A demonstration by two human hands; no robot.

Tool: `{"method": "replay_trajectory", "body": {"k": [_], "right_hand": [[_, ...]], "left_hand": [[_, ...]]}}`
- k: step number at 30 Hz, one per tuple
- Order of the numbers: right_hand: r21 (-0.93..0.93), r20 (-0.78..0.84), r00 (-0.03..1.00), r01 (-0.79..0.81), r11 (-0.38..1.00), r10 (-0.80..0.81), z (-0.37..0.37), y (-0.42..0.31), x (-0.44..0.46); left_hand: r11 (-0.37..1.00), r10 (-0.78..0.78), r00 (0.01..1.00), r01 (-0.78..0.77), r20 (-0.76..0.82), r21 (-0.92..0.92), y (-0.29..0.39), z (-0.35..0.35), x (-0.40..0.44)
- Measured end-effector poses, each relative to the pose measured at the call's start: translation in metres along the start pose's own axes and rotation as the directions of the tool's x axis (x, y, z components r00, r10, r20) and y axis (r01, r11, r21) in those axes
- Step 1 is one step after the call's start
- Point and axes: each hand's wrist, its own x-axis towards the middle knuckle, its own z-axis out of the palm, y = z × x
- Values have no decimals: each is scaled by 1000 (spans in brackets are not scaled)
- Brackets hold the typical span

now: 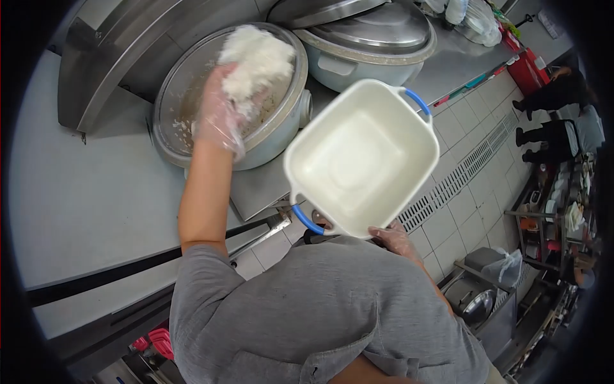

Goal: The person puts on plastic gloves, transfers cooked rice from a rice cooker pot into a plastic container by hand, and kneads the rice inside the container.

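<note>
My left hand (216, 109), in a clear plastic glove, grips a large clump of white rice (259, 61) over a big round rice cooker (291, 105). Loose grains cling to the cooker's inner wall, and the rice looks slightly blurred. At the near rim of a white rectangular tub (358, 157), my right hand (393, 238), also gloved, holds on with the thumb over the edge and the other fingers partly hidden beneath. The tub is tilted toward me, shows a bare inside and has blue handles on two opposite corners.
A second rice cooker (358, 61) with a metal lid stands behind the first. Steel counter (96, 192) stretches left. Tiled floor with a drain grate (460, 173) lies right, where other people (553, 137) stand near shelves (543, 224). A covered pot (473, 301) sits lower right.
</note>
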Motion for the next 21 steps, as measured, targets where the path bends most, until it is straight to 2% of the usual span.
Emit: {"method": "replay_trajectory", "body": {"k": [1, 2, 4, 6, 8, 10, 11, 12, 13, 14, 15, 16, 18, 20, 21], "right_hand": [[-176, 54, 993, 109, 978, -101, -1, 2, 4], [-178, 55, 993, 112, 978, -104, 4, -8, 2], [-23, -106, 968, 225, 974, -226, 16, -34, -9], [11, -69, 967, 245, 969, -244, 10, -39, -2], [63, -21, 964, 266, 962, -265, 2, -30, 15], [34, 18, 959, 283, 958, -284, 4, -28, 17], [40, 25, 972, 233, 972, -234, 7, -33, 13], [45, 29, 983, 181, 982, -183, 8, -35, 10], [67, 53, 981, 183, 981, -187, 7, -32, 13], [63, 66, 979, 190, 980, -194, 4, -32, 16], [96, 96, 981, 161, 982, -170, 3, -35, 14], [128, 124, 982, 130, 983, -145, 2, -37, 12], [129, 149, 978, 124, 984, -143, 0, -38, 11], [131, 171, 974, 127, 983, -149, -2, -38, 12], [133, 196, 969, 128, 983, -153, -3, -37, 12]], "left_hand": [[995, -94, 993, 91, 70, 40, -12, 8, -14], [981, -184, 974, 174, 135, 86, -23, 15, -28], [905, -391, 892, 326, 229, 275, -51, 24, -54], [744, -579, 788, 404, 211, 533, -113, 2, -39], [667, -636, 689, 262, 349, 698, -196, -34, -15], [426, -767, 600, 213, 227, 879, -249, -49, -11], [434, -756, 615, 218, 222, 874, -276, -55, -9], [183, -740, 665, 51, 103, 982, -301, -60, -7], [-102, -687, 727, -98, 2, 990, -299, -55, -11], [-101, -676, 737, -93, 0, 991, -293, -54, -14], [19, -534, 802, -304, 266, 953, -258, -37, -35], [93, -352, 783, -516, 512, 852, -222, -20, -52], [413, -320, 757, -429, 569, 803, -153, 2, -51], [423, -253, 800, -414, 544, 806, -78, 26, -42], [381, -201, 837, -412, 508, 828, -49, 31, -30]]}}
